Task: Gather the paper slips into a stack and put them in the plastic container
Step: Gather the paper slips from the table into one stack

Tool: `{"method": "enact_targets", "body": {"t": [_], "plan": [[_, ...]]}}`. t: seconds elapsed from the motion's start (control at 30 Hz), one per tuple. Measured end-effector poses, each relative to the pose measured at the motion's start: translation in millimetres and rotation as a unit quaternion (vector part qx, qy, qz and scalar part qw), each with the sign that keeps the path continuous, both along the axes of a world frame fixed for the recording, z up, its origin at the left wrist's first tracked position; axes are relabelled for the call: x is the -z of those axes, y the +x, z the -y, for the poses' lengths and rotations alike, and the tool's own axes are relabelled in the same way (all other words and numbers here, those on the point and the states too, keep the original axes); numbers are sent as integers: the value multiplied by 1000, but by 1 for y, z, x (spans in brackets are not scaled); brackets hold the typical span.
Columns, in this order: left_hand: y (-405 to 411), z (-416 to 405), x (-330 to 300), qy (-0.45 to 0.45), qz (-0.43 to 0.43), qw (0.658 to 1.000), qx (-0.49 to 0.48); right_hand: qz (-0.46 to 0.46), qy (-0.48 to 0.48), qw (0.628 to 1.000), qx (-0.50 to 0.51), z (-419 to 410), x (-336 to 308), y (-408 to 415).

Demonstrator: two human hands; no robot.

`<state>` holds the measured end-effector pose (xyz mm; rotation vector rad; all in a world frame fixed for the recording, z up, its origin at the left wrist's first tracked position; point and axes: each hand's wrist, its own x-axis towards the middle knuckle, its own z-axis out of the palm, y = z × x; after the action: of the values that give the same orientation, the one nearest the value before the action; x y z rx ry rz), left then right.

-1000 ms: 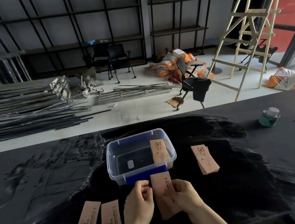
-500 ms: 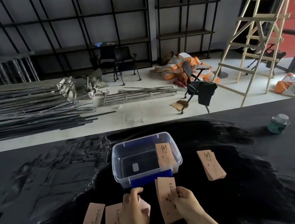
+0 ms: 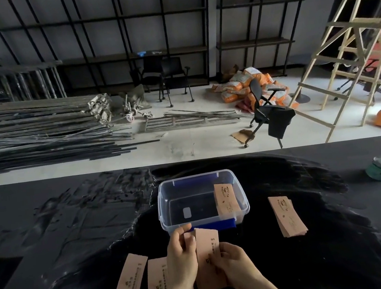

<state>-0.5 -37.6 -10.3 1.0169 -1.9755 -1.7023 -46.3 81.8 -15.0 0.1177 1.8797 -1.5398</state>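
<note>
Head view: both hands hold a small stack of paper slips (image 3: 208,259) just at 6 o'clock of the plastic container (image 3: 202,200), likely squaring its edges. The left hand (image 3: 182,258) pinches its top corner; the right hand (image 3: 232,262) grips its right edge. Two loose slips (image 3: 129,282) lie on the counter (image 3: 51,233) at 9 o'clock of the hands, another pile (image 3: 287,215) at 3 o'clock of the container, one slip (image 3: 226,197) inside.

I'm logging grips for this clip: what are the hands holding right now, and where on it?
Both hold one small stack of tan paper slips: the left hand pinches its top left corner, the right hand grips its right edge.
</note>
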Motion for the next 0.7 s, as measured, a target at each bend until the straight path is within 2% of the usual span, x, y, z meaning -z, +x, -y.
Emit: {"method": "enact_targets", "body": {"t": [0.13, 0.2, 0.3, 0.37, 0.47, 0.63, 0.7], "plan": [[19, 15, 2, -142, 30, 989, -24, 3, 14, 1000, 14, 1, 5, -1], [33, 27, 7, -208, 85, 973, -48, 18, 32, 999, 13, 2, 4, -1], [52, 41, 15, -285, 211, 935, -8, 34, 51, 998, 1, 7, 4, 2], [60, 44, 17, -304, 272, 913, 14, 35, 55, 998, 1, 12, 6, 5], [65, 41, 17, -324, 312, 893, 9, 30, 54, 998, 2, 19, 11, 8], [62, 37, 15, -310, 316, 896, 17, 7, 66, 998, -22, 29, 10, 15], [61, 37, 15, -289, 302, 908, 19, 3, 73, 997, -30, 32, 6, 17]]}}
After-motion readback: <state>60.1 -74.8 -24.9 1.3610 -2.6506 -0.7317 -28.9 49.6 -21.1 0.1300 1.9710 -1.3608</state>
